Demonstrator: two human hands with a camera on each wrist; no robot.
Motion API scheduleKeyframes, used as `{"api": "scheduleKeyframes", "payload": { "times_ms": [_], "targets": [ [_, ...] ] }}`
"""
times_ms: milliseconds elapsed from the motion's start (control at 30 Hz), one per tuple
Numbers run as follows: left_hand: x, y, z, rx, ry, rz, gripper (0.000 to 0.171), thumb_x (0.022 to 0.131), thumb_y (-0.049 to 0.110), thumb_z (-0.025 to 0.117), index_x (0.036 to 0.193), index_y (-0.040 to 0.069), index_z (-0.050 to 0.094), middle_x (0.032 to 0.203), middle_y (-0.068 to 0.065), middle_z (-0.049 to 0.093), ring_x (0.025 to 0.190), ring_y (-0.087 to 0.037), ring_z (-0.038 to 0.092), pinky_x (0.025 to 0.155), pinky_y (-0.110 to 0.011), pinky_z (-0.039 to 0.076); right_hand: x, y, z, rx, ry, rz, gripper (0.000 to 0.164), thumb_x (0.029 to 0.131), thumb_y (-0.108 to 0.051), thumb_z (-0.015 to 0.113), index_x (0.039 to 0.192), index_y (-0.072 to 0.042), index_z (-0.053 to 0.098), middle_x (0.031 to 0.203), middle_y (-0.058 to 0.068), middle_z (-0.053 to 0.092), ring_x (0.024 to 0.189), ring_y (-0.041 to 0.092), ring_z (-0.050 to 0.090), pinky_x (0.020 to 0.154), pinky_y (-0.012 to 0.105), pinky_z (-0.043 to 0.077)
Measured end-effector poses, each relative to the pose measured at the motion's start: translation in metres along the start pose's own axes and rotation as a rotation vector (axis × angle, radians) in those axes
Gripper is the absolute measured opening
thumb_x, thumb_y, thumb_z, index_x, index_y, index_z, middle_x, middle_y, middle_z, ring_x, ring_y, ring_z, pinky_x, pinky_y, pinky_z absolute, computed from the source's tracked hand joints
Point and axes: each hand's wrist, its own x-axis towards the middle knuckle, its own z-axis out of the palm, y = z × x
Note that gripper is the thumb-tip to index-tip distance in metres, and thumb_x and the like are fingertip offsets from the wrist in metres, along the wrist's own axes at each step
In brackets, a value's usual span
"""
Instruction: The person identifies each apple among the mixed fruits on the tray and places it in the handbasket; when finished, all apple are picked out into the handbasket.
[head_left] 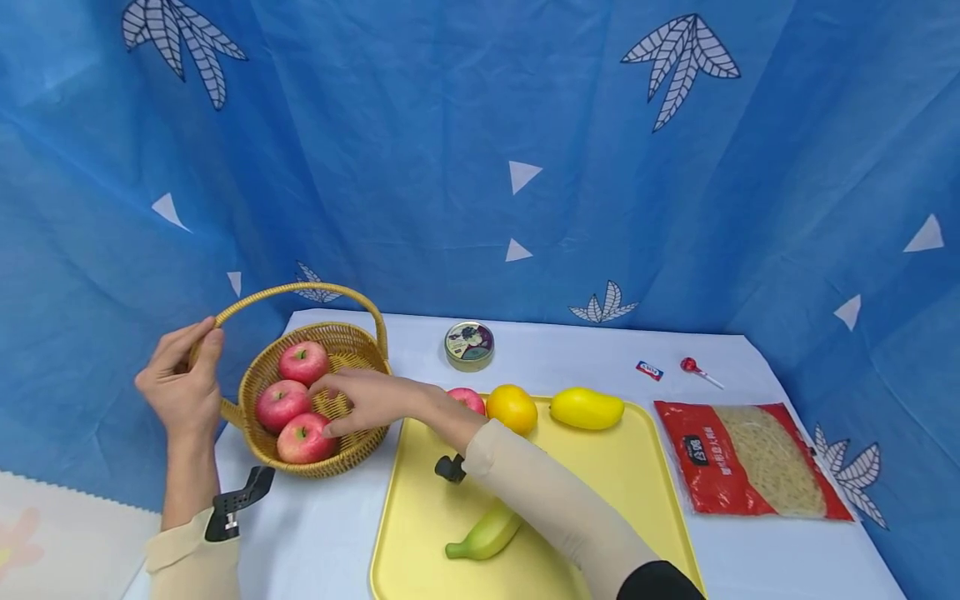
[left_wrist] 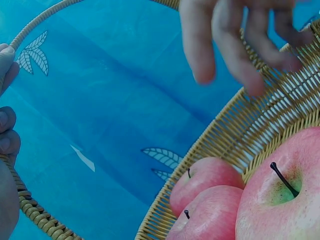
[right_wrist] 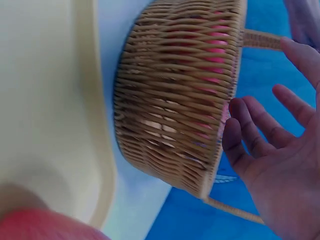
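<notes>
A woven wicker basket (head_left: 363, 360) stands at the left of the table with three red apples (head_left: 282, 405) inside. My left hand (head_left: 183, 379) grips the left part of its arched handle (head_left: 330, 288). Over the right side of the basket is my right hand (head_left: 371, 402), palm down, above the rim. Its fingers are spread and loosely bent, with nothing between them, as the right wrist view shows. In the left wrist view, those fingers (left_wrist: 235, 55) hang above the basket's far wall, apart from the large near apple (left_wrist: 285, 195).
A yellow tray (head_left: 630, 500) holds a partly hidden apple (head_left: 468, 400), an orange (head_left: 512, 409), a mango (head_left: 587, 408) and a banana (head_left: 486, 533). Behind it stands a round tin (head_left: 469, 346). To the right lie a small packet (head_left: 649, 370), a lollipop (head_left: 690, 365) and a red pasta bag (head_left: 753, 460).
</notes>
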Motion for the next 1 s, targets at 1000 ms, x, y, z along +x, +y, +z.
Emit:
{"api": "scheduleKeyframes", "payload": {
  "times_ms": [1000],
  "targets": [
    [-0.001,0.012,0.004,-0.018,-0.004,0.008,0.018,0.087,-0.008,0.073,0.104,-0.011,0.074,0.097,-0.011,0.075,0.087,-0.008,0.067,0.078,-0.015,0.052,-0.11,0.023,-0.042,-0.027,0.036,0.027,0.054,0.094,-0.047,0.068,0.143,-0.03,0.053,0.123,-0.01,0.059,0.093,0.003,0.06,0.082,0.017,0.05]
  ]
}}
